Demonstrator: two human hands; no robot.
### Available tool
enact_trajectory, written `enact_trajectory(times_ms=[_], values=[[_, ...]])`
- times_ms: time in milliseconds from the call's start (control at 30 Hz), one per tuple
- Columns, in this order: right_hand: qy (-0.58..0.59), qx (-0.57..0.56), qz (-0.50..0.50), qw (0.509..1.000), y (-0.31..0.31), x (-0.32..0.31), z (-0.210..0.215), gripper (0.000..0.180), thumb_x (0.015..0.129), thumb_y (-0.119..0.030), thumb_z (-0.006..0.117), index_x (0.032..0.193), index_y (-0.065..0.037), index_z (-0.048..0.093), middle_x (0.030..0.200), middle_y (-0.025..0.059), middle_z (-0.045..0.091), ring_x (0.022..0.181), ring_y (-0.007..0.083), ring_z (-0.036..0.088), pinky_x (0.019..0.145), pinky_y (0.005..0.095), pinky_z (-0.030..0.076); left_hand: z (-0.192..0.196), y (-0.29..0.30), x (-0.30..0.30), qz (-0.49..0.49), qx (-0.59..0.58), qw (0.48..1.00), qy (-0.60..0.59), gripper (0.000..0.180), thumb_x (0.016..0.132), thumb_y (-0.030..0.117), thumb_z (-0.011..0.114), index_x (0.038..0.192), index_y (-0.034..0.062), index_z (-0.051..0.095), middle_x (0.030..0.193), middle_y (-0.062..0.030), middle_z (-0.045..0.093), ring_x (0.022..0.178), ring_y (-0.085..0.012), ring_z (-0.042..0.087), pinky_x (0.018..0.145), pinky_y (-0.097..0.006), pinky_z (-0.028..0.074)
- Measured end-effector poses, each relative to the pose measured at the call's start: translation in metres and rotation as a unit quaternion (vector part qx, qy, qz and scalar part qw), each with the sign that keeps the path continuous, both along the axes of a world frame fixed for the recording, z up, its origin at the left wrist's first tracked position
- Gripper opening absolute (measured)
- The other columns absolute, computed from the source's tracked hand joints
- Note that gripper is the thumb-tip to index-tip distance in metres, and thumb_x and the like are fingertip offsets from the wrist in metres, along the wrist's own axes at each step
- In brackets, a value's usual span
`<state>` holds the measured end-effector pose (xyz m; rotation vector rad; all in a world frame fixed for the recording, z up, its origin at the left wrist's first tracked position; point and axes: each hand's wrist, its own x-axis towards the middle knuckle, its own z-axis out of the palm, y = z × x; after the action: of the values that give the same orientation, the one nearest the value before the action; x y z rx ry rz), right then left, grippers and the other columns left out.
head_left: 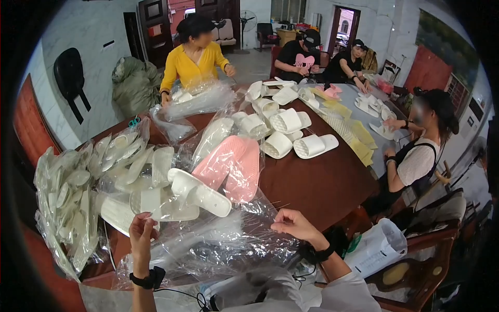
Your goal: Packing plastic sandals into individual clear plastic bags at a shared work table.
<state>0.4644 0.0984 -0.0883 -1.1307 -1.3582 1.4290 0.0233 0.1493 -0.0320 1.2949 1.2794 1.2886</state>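
Note:
My left hand [141, 232] and my right hand [292, 225] each pinch an edge of a clear plastic bag [218, 244] spread over the near edge of the brown table [322, 182]. Just beyond my left hand lies a white slipper [200, 192] on the plastic. Behind it a pair of pink slippers [231, 166] rests sole-up inside another clear bag. My fingers are closed on the film on both sides.
A heap of bagged white slippers [88, 187] fills the left. Loose white slippers [286, 132] lie mid-table, yellow sheets [353, 132] to the right. A person in yellow [192, 60] and other people sit around. A chair with a white bag [379, 247] stands at lower right.

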Motion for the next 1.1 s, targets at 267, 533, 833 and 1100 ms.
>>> enact_trajectory(times_ms=[267, 533, 833, 1100], values=[[0.049, -0.01, -0.027, 0.998, -0.012, 0.0, -0.004, 0.014, 0.091, -0.013, 0.068, 0.091, -0.005, 0.056, 0.085, -0.0039, 0.057, 0.075, 0.0035, 0.054, 0.066, 0.0201, 0.045, -0.024, -0.033, 0.026, -0.005, -0.077, 0.981, -0.177, 0.034, 0.095, 0.018, 0.059, 0.125, 0.004, 0.05, 0.093, -0.0057, 0.064, 0.075, -0.013, 0.063, 0.064, -0.026, 0.052], [0.079, -0.052, -0.064, 0.993, -0.017, -0.003, 0.003, 0.013, 0.094, -0.014, 0.065, 0.09, -0.004, 0.057, 0.084, -0.0033, 0.058, 0.072, 0.0038, 0.053, 0.064, 0.0204, 0.045, -0.021, -0.049, 0.047, -0.067, -0.116, 0.984, -0.12, 0.041, 0.086, 0.002, 0.067, 0.123, 0.0033, 0.051, 0.094, -0.0064, 0.065, 0.081, -0.0142, 0.064, 0.069, -0.028, 0.055], [0.031, 0.007, -0.05, 0.998, -0.033, 0.01, -0.012, 0.01, 0.093, -0.013, 0.065, 0.091, -0.005, 0.059, 0.082, -0.0054, 0.056, 0.073, 0.0021, 0.051, 0.064, 0.0197, 0.043, -0.021, -0.061, 0.06, -0.084, -0.087, 0.983, -0.134, 0.032, 0.084, 0.001, 0.07, 0.113, 0.0023, 0.057, 0.092, -0.0049, 0.065, 0.078, -0.0127, 0.064, 0.066, -0.027, 0.055], [-0.046, 0.0, -0.12, 0.992, -0.045, 0.038, -0.001, 0.014, 0.096, -0.014, 0.059, 0.085, -0.005, 0.062, 0.074, -0.0058, 0.056, 0.07, 0.002, 0.051, 0.064, 0.0193, 0.042, -0.025, -0.064, 0.086, -0.132, -0.122, 0.979, -0.096, 0.028, 0.087, 0.002, 0.068, 0.114, 0.0016, 0.059, 0.094, -0.0024, 0.063, 0.083, -0.0092, 0.062, 0.071, -0.025, 0.054]])
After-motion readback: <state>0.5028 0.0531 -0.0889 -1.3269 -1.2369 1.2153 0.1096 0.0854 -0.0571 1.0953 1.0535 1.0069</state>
